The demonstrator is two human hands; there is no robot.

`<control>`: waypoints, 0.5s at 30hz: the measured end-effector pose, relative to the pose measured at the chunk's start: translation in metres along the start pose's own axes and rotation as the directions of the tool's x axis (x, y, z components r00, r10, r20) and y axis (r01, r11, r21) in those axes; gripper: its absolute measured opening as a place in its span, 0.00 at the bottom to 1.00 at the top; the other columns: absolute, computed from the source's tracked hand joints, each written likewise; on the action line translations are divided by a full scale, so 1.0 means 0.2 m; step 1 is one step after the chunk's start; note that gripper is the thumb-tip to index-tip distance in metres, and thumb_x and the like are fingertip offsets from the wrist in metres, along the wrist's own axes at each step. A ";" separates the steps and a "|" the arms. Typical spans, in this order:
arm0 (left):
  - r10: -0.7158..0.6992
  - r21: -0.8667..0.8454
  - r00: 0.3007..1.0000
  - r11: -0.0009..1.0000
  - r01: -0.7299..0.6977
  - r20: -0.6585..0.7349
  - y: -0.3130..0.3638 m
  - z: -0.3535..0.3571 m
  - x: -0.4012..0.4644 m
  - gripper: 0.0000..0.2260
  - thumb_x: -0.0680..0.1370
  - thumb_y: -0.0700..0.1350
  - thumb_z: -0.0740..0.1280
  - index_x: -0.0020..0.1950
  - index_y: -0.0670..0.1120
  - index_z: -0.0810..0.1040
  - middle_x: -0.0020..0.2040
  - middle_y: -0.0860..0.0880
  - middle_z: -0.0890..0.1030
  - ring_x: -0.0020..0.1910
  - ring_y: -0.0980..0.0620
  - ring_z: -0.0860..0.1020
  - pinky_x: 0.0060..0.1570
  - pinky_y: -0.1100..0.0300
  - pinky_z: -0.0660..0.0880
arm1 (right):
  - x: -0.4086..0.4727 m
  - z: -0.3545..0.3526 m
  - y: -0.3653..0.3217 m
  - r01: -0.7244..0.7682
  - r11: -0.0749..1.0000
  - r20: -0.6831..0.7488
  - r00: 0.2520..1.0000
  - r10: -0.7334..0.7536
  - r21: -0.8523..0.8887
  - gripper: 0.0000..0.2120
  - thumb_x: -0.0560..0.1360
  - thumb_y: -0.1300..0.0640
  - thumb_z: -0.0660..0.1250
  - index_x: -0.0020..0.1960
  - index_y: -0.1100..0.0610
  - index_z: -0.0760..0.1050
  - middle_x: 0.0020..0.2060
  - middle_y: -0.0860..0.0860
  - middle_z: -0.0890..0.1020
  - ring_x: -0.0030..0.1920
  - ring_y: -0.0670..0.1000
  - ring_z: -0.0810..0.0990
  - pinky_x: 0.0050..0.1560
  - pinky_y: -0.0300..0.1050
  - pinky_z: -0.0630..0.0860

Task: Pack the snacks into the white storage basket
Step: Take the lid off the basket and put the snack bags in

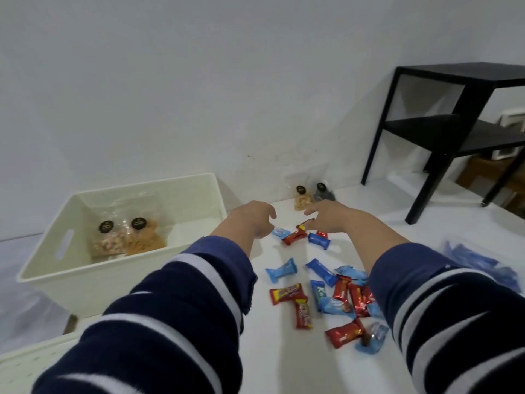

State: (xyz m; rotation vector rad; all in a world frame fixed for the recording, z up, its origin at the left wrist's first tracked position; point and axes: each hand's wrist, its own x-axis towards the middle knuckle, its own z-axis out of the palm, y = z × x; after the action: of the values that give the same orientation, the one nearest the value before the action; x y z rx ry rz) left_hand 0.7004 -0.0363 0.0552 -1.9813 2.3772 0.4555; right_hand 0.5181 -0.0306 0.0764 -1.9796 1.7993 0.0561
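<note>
Candies [295,237] at the far cluster look light, crinkly, probably slippery; best pinched mid-wrapper. Left hand [252,220] and right hand [329,217] are spread, nothing gripped.

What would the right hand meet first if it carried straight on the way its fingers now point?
Probably the red wrapped candy just under the fingertips of the right hand; the fingers point left and slightly down at it. Depth is unclear, so contact cannot be judged.
</note>
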 end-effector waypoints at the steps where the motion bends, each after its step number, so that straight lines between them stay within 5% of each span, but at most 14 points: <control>1: 0.004 -0.010 1.000 1.000 -0.004 0.008 0.05 0.03 0.08 0.17 0.79 0.48 0.62 0.68 0.54 0.71 0.66 0.51 0.74 0.64 0.49 0.73 0.63 0.55 0.71 | 0.05 -0.02 0.08 -0.006 1.000 0.006 1.000 0.006 -0.003 0.24 0.78 0.50 0.64 0.73 0.53 0.67 0.73 0.52 0.66 0.70 0.54 0.69 0.68 0.44 0.66; 7: -0.076 -0.147 0.997 0.986 0.079 0.026 0.23 0.21 0.63 0.19 0.79 0.48 0.62 0.70 0.54 0.68 0.67 0.50 0.74 0.63 0.49 0.73 0.64 0.54 0.71 | 0.47 -0.11 0.54 0.000 1.000 0.052 0.999 0.000 0.000 0.24 0.77 0.52 0.65 0.72 0.52 0.67 0.72 0.52 0.67 0.70 0.54 0.69 0.67 0.43 0.65; 12: -0.167 -0.408 0.985 0.902 0.140 -0.032 0.32 0.43 1.09 0.27 0.79 0.48 0.64 0.76 0.52 0.59 0.70 0.44 0.70 0.66 0.43 0.71 0.65 0.53 0.69 | 0.93 -0.10 0.86 -0.034 0.984 0.052 0.998 0.025 0.177 0.32 0.77 0.56 0.65 0.77 0.50 0.56 0.73 0.53 0.66 0.70 0.55 0.69 0.64 0.42 0.67; 15: -0.219 -0.517 0.973 0.842 0.152 -0.072 0.35 0.57 1.28 0.31 0.79 0.50 0.65 0.78 0.53 0.53 0.69 0.40 0.71 0.67 0.40 0.71 0.65 0.54 0.67 | 1.16 -0.08 0.94 -0.024 0.959 0.062 0.998 0.007 0.283 0.25 0.76 0.60 0.66 0.71 0.52 0.65 0.64 0.55 0.74 0.66 0.57 0.72 0.62 0.44 0.69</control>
State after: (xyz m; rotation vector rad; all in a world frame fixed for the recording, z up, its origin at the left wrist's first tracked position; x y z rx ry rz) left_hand 0.5614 -0.2450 -0.0895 -2.4908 2.2648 1.0757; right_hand 0.3673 -0.2594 -0.0430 -1.7434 1.6796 -0.1289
